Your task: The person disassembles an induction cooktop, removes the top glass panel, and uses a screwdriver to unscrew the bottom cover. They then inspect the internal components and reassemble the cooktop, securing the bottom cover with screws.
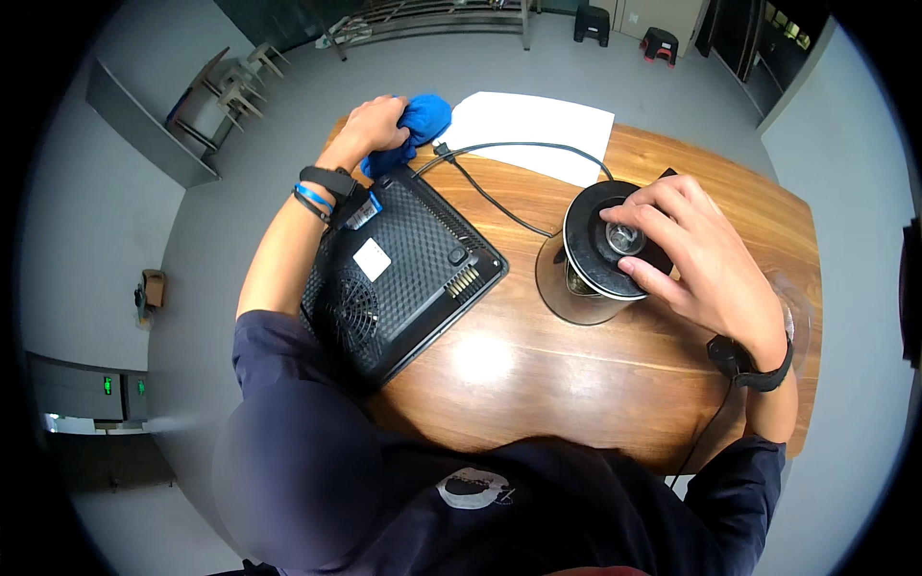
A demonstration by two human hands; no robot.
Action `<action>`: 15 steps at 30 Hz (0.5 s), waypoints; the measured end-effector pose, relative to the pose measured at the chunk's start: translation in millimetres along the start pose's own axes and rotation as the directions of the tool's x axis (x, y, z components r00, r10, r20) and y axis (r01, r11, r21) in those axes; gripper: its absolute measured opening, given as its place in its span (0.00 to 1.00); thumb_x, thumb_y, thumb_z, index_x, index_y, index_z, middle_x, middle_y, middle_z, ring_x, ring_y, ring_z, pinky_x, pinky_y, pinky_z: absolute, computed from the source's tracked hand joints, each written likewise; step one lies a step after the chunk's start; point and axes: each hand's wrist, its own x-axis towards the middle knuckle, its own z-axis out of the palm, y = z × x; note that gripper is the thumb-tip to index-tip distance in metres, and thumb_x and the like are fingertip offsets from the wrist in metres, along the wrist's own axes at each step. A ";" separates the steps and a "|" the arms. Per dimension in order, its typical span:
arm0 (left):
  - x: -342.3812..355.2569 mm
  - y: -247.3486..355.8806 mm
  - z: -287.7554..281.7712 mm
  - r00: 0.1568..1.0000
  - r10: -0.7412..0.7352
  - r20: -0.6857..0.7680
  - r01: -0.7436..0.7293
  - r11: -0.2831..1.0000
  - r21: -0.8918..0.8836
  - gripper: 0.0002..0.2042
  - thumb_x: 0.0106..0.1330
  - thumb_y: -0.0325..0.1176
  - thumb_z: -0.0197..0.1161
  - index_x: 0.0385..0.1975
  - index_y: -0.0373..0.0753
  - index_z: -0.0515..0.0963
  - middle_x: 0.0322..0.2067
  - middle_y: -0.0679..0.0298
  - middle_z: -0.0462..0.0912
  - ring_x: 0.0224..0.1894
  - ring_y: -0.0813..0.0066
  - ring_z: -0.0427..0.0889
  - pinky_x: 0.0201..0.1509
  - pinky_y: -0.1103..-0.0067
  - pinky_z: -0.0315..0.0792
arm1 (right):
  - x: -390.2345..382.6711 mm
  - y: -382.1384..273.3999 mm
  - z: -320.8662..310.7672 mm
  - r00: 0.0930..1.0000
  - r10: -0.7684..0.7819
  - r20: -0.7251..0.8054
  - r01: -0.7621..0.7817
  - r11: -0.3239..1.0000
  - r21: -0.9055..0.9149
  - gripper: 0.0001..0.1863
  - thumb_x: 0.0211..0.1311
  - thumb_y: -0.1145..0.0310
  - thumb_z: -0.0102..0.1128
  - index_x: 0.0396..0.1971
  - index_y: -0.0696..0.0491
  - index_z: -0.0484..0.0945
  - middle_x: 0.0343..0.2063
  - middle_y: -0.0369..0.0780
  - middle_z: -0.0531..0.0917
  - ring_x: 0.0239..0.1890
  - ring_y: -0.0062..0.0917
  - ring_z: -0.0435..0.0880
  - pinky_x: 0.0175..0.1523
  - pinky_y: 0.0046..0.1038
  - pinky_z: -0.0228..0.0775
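Note:
At the far edge of the table my left hand (377, 123) is closed round a bunched blue cloth (427, 117). To its near side lies a flat black appliance (408, 269), probably an induction cooker, bottom up with its fan grille and vents showing. On the right stands a shiny cylindrical pot (567, 293) with a black lid (588, 226). My right hand (711, 250) reaches over that lid, thumb and fingers round its clear round knob (624, 238). The lid sits on the pot, slightly tilted as far as I can see.
A white sheet (538, 120) lies at the back of the wooden table (480, 403). A black power cord with a plug (444, 152) loops between the appliance and the pot. A clear plastic item (797, 312) is partly hidden by my right wrist. Stools (592, 24) stand on the floor beyond.

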 end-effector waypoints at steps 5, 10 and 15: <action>-15.4 8.5 -13.0 0.922 0.018 -0.386 -0.032 0.999 -0.030 0.19 0.71 0.39 0.68 0.54 0.32 0.84 0.52 0.48 0.89 0.57 0.44 0.87 0.63 0.54 0.81 | 6.3 12.4 -0.9 0.999 0.037 0.028 -0.040 0.992 0.116 0.21 0.70 0.63 0.78 0.58 0.54 0.87 0.47 0.44 0.85 0.51 0.41 0.85 0.58 0.40 0.82; -45.2 27.6 -43.5 0.852 -0.034 -0.522 -0.036 0.992 -0.124 0.18 0.74 0.39 0.64 0.54 0.31 0.81 0.48 0.46 0.85 0.50 0.47 0.81 0.61 0.56 0.77 | 11.6 14.8 4.1 0.998 -0.060 -0.034 0.061 0.998 0.024 0.18 0.71 0.60 0.77 0.51 0.55 0.86 0.42 0.45 0.85 0.44 0.43 0.87 0.53 0.42 0.82; -79.3 63.9 -65.6 0.808 0.036 -0.588 -0.203 0.954 -0.222 0.17 0.75 0.36 0.62 0.55 0.30 0.78 0.54 0.44 0.81 0.54 0.42 0.82 0.64 0.57 0.77 | 15.2 15.0 -11.2 0.999 0.046 0.023 -0.049 0.985 0.164 0.16 0.74 0.61 0.74 0.51 0.57 0.85 0.39 0.45 0.85 0.41 0.41 0.87 0.51 0.40 0.82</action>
